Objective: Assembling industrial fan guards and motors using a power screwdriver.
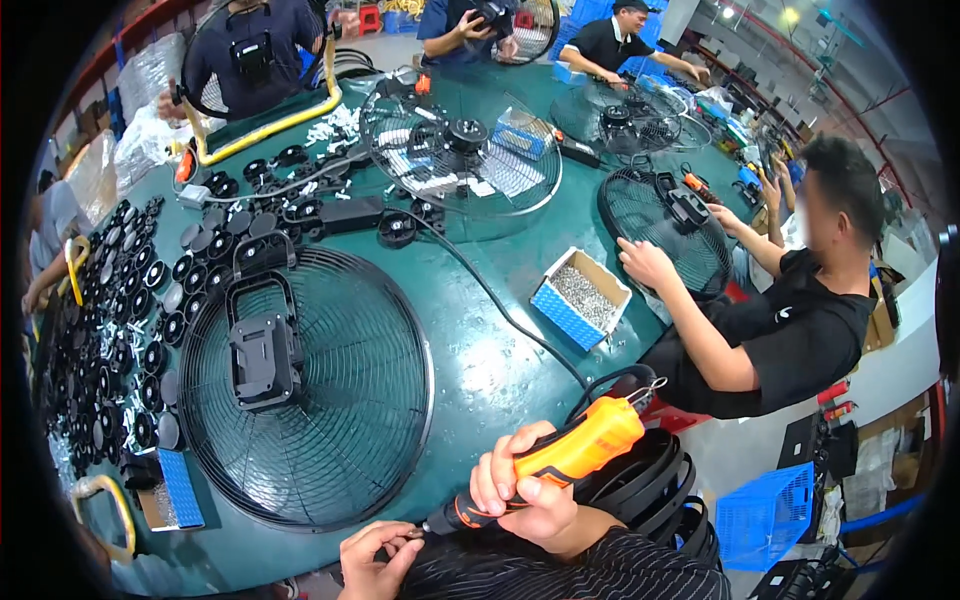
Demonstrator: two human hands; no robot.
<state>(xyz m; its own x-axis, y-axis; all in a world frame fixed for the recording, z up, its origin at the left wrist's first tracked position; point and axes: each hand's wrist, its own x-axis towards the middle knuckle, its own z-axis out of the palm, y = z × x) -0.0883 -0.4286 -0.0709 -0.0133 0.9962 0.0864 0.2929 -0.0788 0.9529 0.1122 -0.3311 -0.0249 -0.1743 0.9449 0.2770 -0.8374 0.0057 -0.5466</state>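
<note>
My right hand (530, 495) is wrapped round an orange and black electric screwdriver (590, 440), held tilted with its bit pointing down to the left. At the tip of the bit, the fingers of my left hand (375, 560) are pinched together. Whatever they hold is too small to name. Just beyond both hands, a round black wire fan guard (370, 340) lies on the green table (490, 370). On this guard sits a black mount (265, 360) with a loop handle. A dark cord runs from the back of the screwdriver across the table.
A blue-sided box of screws (585, 295) stands right of the guard, another small blue box (178, 490) left of it. Black round parts (150, 275) crowd the left side. A co-worker (800, 290) handles another fan guard (665, 225). A blue crate (765, 515) stands lower right.
</note>
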